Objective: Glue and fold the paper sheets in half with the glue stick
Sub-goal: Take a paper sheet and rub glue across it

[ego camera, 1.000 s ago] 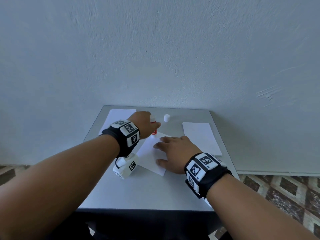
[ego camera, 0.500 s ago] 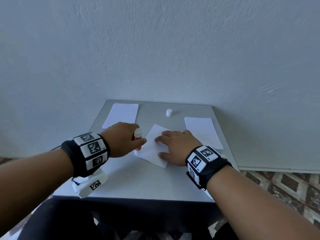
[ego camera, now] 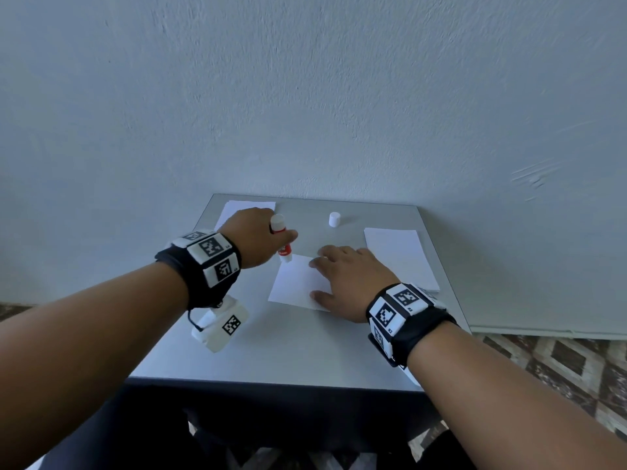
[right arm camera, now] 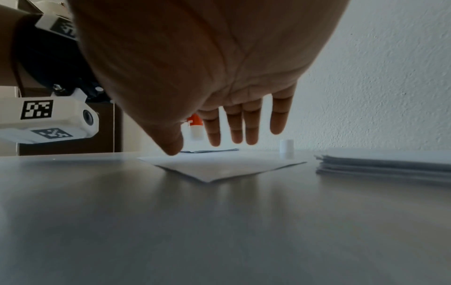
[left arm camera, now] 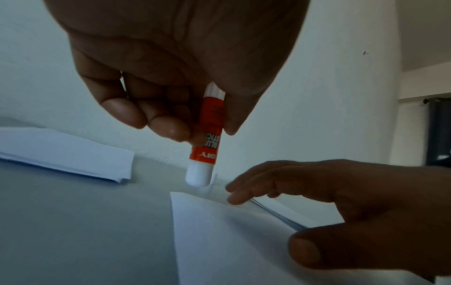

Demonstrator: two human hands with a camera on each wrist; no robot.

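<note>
A single white paper sheet lies skewed in the middle of the grey table. My left hand grips a red and white glue stick, uncapped end down, at the sheet's far left corner; in the left wrist view the glue stick tip hovers just beyond the sheet corner. My right hand lies flat with straight fingers on the sheet's right side; in the right wrist view its fingers reach over the sheet.
The white cap stands near the table's far edge. A stack of paper sheets lies at the right, another pile at the far left, partly behind my left hand. A wall rises right behind the table.
My left hand, which half a second ago held the glue stick at the sheet's near left edge, has moved away from me to the far corner. The right hand stays on the sheet.
</note>
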